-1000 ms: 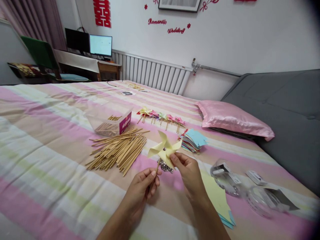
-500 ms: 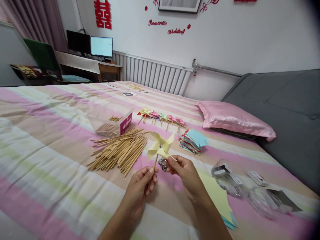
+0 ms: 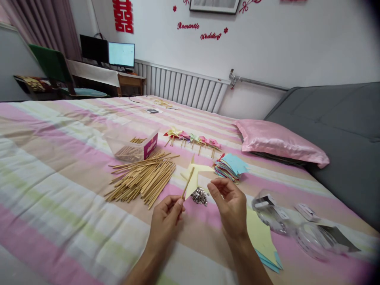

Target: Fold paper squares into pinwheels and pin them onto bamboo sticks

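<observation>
The left hand (image 3: 166,215) is pinching the lower end of a wooden stick (image 3: 188,182) between thumb and fingertips, holding it tilted up and away; the yellow paper pinwheel (image 3: 196,174) is sitting at the stick's far end, above the striped bedsheet (image 3: 59,174); the right hand (image 3: 230,204) is hovering just beside it, holding nothing, thumb and forefinger curled with a narrow gap. A small heap of silver pins (image 3: 199,195) is lying between the hands; a pile of loose sticks (image 3: 142,178) is resting to the left, a stack of coloured paper squares (image 3: 230,166) behind, and a row of finished pinwheels (image 3: 192,139) farther back.
</observation>
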Tool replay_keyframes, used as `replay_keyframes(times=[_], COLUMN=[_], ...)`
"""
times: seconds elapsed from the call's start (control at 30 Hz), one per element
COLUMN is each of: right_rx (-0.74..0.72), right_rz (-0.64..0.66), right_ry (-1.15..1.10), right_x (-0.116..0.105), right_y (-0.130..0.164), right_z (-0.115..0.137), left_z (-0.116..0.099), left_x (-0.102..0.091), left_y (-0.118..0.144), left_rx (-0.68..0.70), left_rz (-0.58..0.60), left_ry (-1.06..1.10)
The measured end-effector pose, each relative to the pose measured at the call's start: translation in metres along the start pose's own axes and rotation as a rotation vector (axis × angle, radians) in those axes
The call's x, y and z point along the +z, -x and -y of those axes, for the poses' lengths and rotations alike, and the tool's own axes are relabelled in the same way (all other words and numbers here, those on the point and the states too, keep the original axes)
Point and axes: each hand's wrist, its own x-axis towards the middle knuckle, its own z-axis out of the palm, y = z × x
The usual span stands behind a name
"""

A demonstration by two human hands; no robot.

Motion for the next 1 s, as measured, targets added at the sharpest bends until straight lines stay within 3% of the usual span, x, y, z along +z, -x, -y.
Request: replay_keyframes(times=[0.2, 0.5, 0.83, 1.0], right_rx=[0.052, 0.138, 0.112, 0.24], right_rz=[0.025, -0.033, 0.027, 0.119], right_ry=[0.086, 0.045, -0.02, -0.051], right_x=[0.0, 0.006, 0.01, 0.011], right_y=[0.002, 0.003, 0.007, 0.004], right_z=[0.003, -0.002, 0.006, -0.003], left_z=[0.002, 0.001, -0.003, -0.006], left_x=[0.002, 0.004, 0.005, 0.006], left_y=[0.002, 0.004, 0.004, 0.005], left_rx=[0.129, 0.092, -0.105, -0.188], left_rz=[0.052, 0.074, 0.006, 0.072], left_ry=[-0.158, -0.114, 0.163, 0.288])
